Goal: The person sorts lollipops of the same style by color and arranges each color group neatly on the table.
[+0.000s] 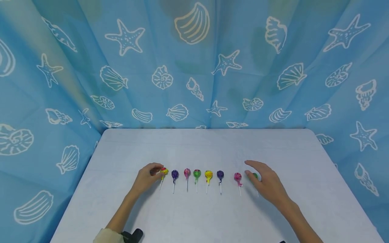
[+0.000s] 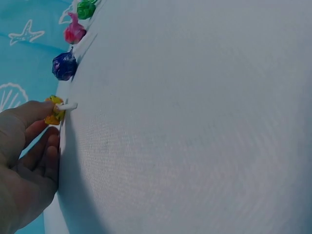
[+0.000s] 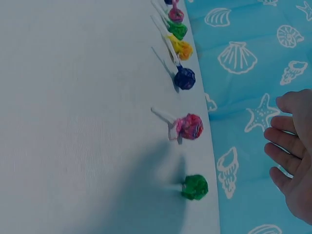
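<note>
Several wrapped lollipops lie in a row across the white table. At the left end my left hand pinches the head of a yellow-and-red lollipop between thumb and fingers; its white stick points towards me. A dark blue lollipop lies just right of it. Over the right end, my right hand hovers with spread fingers and holds nothing. Beneath it a green lollipop is partly hidden in the head view. A pink lollipop lies left of that hand.
Between them lie a pink lollipop, a green lollipop, a yellow lollipop and a dark blue lollipop. The white table ends at a blue curtain printed with shells and starfish.
</note>
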Motion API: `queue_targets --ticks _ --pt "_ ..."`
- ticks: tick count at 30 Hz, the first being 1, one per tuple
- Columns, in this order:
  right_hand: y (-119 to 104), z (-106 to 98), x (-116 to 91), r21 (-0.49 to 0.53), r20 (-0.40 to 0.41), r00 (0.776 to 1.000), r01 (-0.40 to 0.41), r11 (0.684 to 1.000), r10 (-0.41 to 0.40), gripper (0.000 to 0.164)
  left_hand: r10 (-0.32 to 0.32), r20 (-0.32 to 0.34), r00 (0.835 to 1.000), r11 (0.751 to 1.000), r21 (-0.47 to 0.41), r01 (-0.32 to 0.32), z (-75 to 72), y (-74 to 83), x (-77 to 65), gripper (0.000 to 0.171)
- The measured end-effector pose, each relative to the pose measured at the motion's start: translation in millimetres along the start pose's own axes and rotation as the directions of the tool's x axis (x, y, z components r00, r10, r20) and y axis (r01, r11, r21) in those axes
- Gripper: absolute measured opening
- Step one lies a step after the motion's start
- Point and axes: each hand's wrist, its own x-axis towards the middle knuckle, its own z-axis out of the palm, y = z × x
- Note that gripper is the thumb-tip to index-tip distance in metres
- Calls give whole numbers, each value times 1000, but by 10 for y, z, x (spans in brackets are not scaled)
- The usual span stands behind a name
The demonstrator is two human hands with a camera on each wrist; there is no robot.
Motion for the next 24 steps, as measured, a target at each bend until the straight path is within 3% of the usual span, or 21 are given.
queue_targets --ticks 7,15,24 --pt "-144 187 71 71 34 999 -24 997 21 40 28 -11 1000 1000 1 -28 22 -5 -14 27" --pt "-250 449 197 102 39 999 -5 995 1 34 43 -15 999 999 2 -43 52 -35 18 26" --pt "-322 744 339 137 104 994 15 990 -29 33 37 -20 999 999 6 -37 47 -34 -1 26"
